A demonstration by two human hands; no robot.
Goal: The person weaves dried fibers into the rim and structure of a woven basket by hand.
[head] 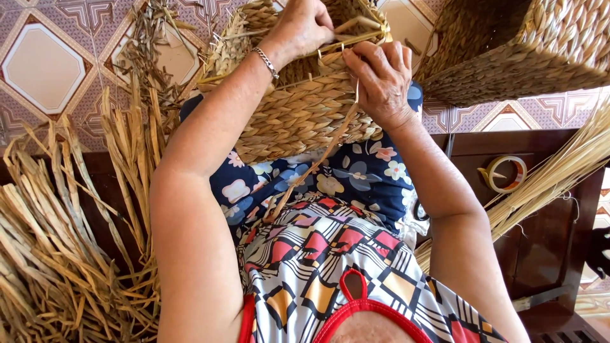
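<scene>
On the lap: a half-woven basket [298, 108] rests tilted against flowered cloth — steadied there, seemingly, so both hands reach its rim.
Floor: patterned tile [44, 63]; a dark wooden bench [546, 222] to the right.
Dried rushes [57, 254]: heaped at the left, near at hand.
Second basket [527, 44]: upper right, apart.
Left hand [298, 25]: fingers curled over the rim, gripping it.
Right hand [381, 79]: fingers pinched shut on a loose strand [311, 168] — pulled taut.
Tape roll [505, 173]: on the bench.
</scene>
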